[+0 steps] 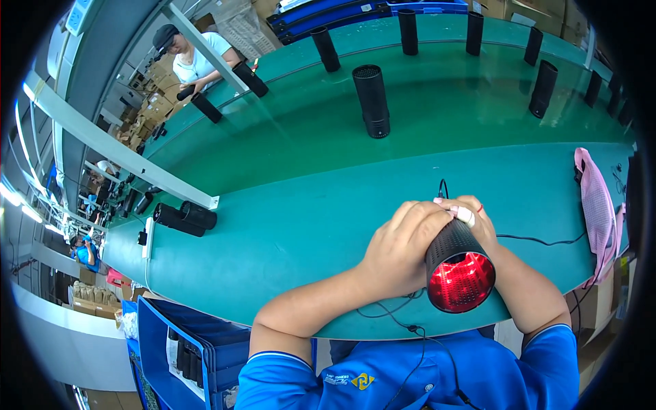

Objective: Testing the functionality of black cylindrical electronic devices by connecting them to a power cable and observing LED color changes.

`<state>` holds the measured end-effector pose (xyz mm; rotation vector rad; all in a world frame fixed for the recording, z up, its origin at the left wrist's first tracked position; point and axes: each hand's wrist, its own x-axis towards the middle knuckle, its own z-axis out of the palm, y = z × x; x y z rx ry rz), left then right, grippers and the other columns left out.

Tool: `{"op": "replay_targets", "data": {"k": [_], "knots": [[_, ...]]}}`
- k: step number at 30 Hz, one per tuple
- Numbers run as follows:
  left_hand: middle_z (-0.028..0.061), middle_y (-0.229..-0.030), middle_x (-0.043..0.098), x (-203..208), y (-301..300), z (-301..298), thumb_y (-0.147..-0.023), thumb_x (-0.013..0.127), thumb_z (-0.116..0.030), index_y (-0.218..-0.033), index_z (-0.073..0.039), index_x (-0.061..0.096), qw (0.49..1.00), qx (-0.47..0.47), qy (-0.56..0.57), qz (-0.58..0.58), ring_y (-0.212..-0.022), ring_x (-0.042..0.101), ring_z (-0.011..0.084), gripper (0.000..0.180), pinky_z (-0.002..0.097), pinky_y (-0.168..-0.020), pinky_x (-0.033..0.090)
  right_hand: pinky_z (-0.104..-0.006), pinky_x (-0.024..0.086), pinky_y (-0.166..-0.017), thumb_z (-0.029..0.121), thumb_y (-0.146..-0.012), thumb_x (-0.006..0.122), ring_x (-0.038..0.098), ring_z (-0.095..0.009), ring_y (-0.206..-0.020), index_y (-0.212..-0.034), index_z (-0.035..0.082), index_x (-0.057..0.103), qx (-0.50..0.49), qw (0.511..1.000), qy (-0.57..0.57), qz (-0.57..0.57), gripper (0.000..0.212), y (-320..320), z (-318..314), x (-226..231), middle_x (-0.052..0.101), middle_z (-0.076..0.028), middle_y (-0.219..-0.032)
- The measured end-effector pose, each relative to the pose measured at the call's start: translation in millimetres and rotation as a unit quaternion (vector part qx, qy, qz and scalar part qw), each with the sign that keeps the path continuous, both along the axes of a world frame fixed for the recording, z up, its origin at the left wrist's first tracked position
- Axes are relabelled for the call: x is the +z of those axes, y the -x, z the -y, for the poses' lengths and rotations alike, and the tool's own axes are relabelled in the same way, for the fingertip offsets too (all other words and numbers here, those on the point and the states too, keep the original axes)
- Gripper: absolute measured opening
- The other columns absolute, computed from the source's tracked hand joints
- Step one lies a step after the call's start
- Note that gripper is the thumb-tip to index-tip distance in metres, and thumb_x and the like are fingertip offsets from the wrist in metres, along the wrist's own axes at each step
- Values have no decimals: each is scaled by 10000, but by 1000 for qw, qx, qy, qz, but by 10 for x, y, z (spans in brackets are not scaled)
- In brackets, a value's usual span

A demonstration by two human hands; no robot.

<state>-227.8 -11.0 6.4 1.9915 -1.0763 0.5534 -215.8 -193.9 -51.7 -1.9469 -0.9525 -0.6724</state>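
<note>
Green worktop fills the middle of the frame, curving edge to edge. Behind it, a second green belt across the upper half carries a row of upright black perforated cylinders, well apart from each other.

Lower centre-right: black perforated cylinder held over the near edge of the worktop, open end tilted toward the camera, glowing red inside. Left hand wraps its side, fingers closed around the body. Right hand closed on the far end from behind, one fingertip taped white; thumb placement likely underneath, can't see it.

Handling, judged: rigid mesh shell, light to moderate weight, not slippery since the perforations give grip. The shell could dent if squeezed hard, and the lit inside looks delicate. Best hold is around the mid-body with both hands, clear of the open red end and the cable.

Thin black cable runs from the cylinder to the right across the worktop, more loops at the lower centre near the blue shirt; a snag risk when turning the piece.

Pink mesh cloth at the right edge, apart. Two black cylinders lying flat at the left. Blue bin lower left. Another person works at the upper left.
</note>
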Motion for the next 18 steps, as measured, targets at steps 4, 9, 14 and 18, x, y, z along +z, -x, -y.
{"op": "replay_targets", "data": {"k": [4, 9, 14, 18], "knots": [[134, -1095, 532, -64, -58, -6, -678, 682, -66, -1169, -57, 479, 1000, -2, -5, -19, -917, 540, 274, 532, 365, -788, 464, -341, 465, -783, 56, -639, 722, 553, -263, -907, -1203, 53, 468, 21, 996, -23, -85, 618, 7, 8, -50, 582, -124, -1167], [149, -1090, 524, -441, -308, 46, -669, 685, -81, -1205, -24, 433, 996, -23, 81, 20, -888, 529, 291, 595, 353, -745, 469, -347, 460, -787, 53, -627, 731, 565, -273, -901, -1217, 43, 456, 15, 989, -51, -137, 651, -139, -19, -288, 584, -133, -1137], [178, -1145, 496, -860, -665, -1, -747, 666, -189, -1239, -14, 400, 984, 100, 99, -107, -932, 518, 306, 586, 366, -817, 441, -363, 461, -795, 40, -630, 726, 577, -284, -891, -1228, 33, 446, 20, 963, -80, -256, 661, -485, -343, -104, 595, -134, -1077], [189, -1159, 478, -924, -801, -103, -809, 625, -252, -1278, 6, 365, 957, 42, 165, -234, -941, 511, 287, 595, 355, -850, 422, -378, 459, -827, 23, -659, 706, 582, -290, -895, -1239, 19, 432, 6, 944, -109, -310, 641, -581, -436, -129, 594, -140, -1053]]}}
